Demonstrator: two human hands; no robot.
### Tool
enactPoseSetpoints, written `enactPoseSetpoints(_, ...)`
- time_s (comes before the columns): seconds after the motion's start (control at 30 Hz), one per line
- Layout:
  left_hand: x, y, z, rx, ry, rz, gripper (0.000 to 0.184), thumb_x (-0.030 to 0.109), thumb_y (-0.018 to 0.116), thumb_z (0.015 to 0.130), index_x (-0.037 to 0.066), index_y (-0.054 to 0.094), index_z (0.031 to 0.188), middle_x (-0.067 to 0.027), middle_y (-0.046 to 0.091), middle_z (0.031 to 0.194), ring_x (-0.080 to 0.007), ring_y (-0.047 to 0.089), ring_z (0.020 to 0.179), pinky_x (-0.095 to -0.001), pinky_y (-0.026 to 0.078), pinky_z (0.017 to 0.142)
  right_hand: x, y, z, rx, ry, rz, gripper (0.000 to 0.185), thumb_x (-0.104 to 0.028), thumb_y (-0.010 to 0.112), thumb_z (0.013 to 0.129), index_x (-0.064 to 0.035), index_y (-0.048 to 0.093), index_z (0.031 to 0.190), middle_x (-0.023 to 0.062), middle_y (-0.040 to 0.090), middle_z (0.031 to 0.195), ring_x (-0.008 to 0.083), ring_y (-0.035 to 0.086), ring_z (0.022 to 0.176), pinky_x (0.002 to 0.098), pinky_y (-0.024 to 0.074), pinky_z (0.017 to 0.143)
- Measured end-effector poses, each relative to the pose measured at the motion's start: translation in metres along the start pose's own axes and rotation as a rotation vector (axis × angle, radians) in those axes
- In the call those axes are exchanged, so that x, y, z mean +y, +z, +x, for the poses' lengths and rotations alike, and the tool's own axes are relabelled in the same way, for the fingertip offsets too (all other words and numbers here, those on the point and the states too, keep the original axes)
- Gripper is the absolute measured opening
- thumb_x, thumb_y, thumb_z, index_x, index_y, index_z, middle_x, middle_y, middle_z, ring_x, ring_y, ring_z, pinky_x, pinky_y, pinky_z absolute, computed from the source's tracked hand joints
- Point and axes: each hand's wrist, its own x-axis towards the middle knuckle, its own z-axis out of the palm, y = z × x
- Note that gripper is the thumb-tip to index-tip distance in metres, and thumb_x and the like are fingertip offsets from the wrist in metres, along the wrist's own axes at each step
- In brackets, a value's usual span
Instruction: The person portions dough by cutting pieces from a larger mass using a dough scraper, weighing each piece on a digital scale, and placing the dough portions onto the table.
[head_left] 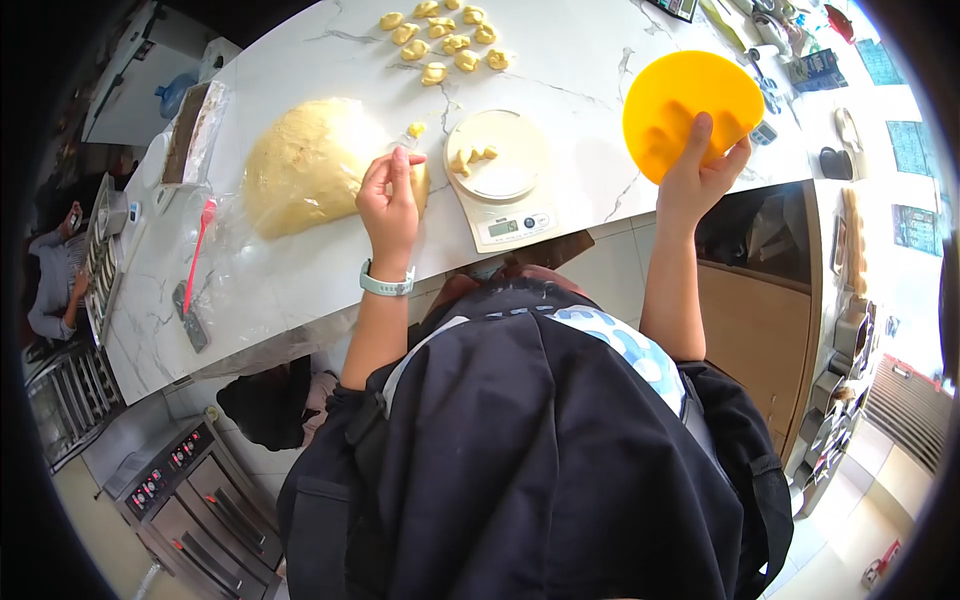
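Observation:
My right hand grips a yellow plastic dough scraper, thumb on the near face and fingers showing through as shadows from behind. Beside a large mound of yellow dough, my left hand is closed, its thumb and fingertips pressed together. Whatever may be pinched there is too small to make out. Clear plastic film lies around and partly over the dough. A small dough bit is just beyond the left fingertips. Between my hands stands a kitchen scale with a few dough pieces on its plate.
Several portioned dough pieces sit at the table's far side. A red spatula and a dark flat object lie at left, near a long box. Tools crowd the right edge. Another person is at far left.

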Motion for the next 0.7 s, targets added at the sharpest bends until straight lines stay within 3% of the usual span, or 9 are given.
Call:
enactPoseSetpoints(0.17, 0.005, 0.008, 0.011, -0.106, 0.026, 0.014, 0.021, 0.017, 0.058, 0.092, -0.001, 0.068, 0.087, -0.0048, 0.062, 0.079, -0.0088, 0.052, 0.067, -0.0232, 0.043, 0.062, 0.014, -0.008, -0.001, 0.017, -0.029, 0.008, 0.046, -0.025, 0.058, 0.091, -0.0013, 0.036, 0.124, 0.0136, 0.057, 0.110, 0.0189, 0.061, 0.097, 0.0280, 0.0526, 0.078)
enactPoseSetpoints(0.27, 0.025, 0.016, 0.019, -0.311, 0.083, 0.152, 0.014, 0.012, 0.064, 0.086, 0.002, 0.068, 0.095, -0.0039, 0.063, 0.089, -0.0087, 0.052, 0.073, -0.0217, 0.044, 0.066, 0.021, -0.013, -0.001, 0.029, -0.029, 0.002, 0.046, -0.024, 0.059, 0.091, -0.0014, 0.036, 0.124, 0.0140, 0.058, 0.109, 0.0195, 0.062, 0.095, 0.0283, 0.0537, 0.077)
enactPoseSetpoints(0.4, 0.030, 0.022, 0.031, -0.525, 0.173, 0.287, 0.026, 0.009, 0.071, 0.078, 0.009, 0.068, 0.104, -0.0036, 0.061, 0.095, -0.0109, 0.053, 0.070, -0.0232, 0.045, 0.064, 0.022, -0.017, 0.001, 0.034, 0.028, 0.033, 0.048, -0.027, 0.059, 0.091, 0.0010, 0.036, 0.123, 0.0147, 0.055, 0.111, 0.0186, 0.059, 0.098, 0.0275, 0.0514, 0.078)
enactPoseSetpoints(0.6, 0.040, 0.025, 0.041, -0.740, 0.285, 0.604, 0.057, 0.013, 0.079, 0.065, 0.020, 0.061, 0.119, -0.0088, 0.046, 0.117, -0.0227, 0.049, 0.104, -0.0337, 0.044, 0.091, 0.022, -0.031, 0.010, 0.069, 0.030, -0.024, 0.047, -0.027, 0.058, 0.091, 0.0019, 0.037, 0.121, 0.0150, 0.053, 0.111, 0.0181, 0.058, 0.098, 0.0270, 0.0513, 0.077)
enactPoseSetpoints(0.7, 0.049, 0.025, 0.041, -0.866, 0.097, 0.616, 0.071, 0.013, 0.081, 0.060, 0.023, 0.055, 0.125, -0.0119, 0.039, 0.122, -0.0290, 0.039, 0.118, -0.0378, 0.036, 0.102, 0.030, -0.044, 0.019, 0.109, -0.013, -0.082, 0.045, -0.027, 0.058, 0.091, 0.0021, 0.038, 0.120, 0.0144, 0.053, 0.110, 0.0184, 0.059, 0.097, 0.0273, 0.0517, 0.077)
